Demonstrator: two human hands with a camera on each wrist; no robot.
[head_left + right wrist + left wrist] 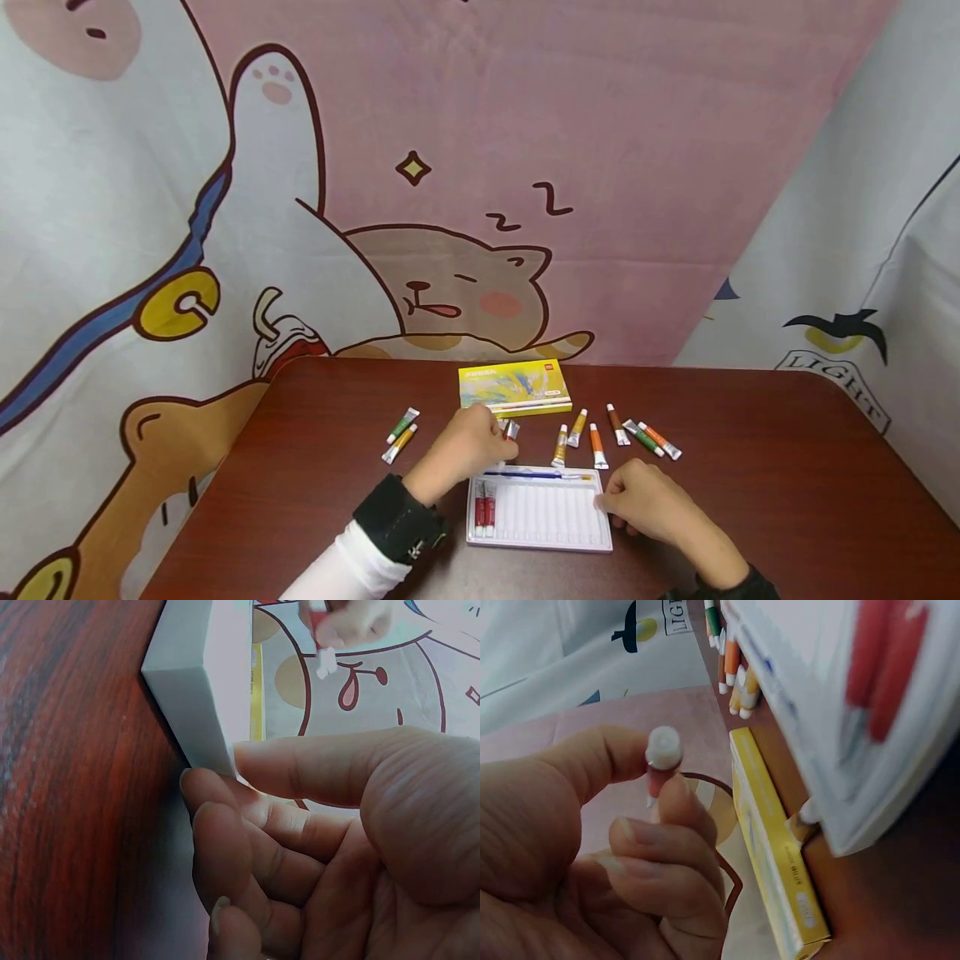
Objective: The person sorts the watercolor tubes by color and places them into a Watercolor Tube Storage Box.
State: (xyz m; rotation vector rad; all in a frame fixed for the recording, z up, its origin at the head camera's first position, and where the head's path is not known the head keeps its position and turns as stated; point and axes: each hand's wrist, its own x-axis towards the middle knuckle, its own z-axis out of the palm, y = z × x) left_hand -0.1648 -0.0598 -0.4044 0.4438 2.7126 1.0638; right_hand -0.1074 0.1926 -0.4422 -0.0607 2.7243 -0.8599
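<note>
My left hand (468,442) pinches a small red paint tube (662,769) between thumb and index finger, its white cap showing in the left wrist view. That hand is above the back left of a white plastic tray (551,547). Two red tubes (485,510) lie side by side in the tray's leftmost slots, and a blue-handled paintbrush (525,475) lies along its back. My right hand (648,500) holds the tray's right edge, thumb on top and fingers against the side wall (184,705) in the right wrist view.
Behind the tray lies a yellow paint box (517,387). A green tube (402,425) and a yellow tube (400,444) are at left. Several ochre, orange (597,446), brown (618,425) and green tubes lie at back right. A printed cloth (600,208) hangs behind the table.
</note>
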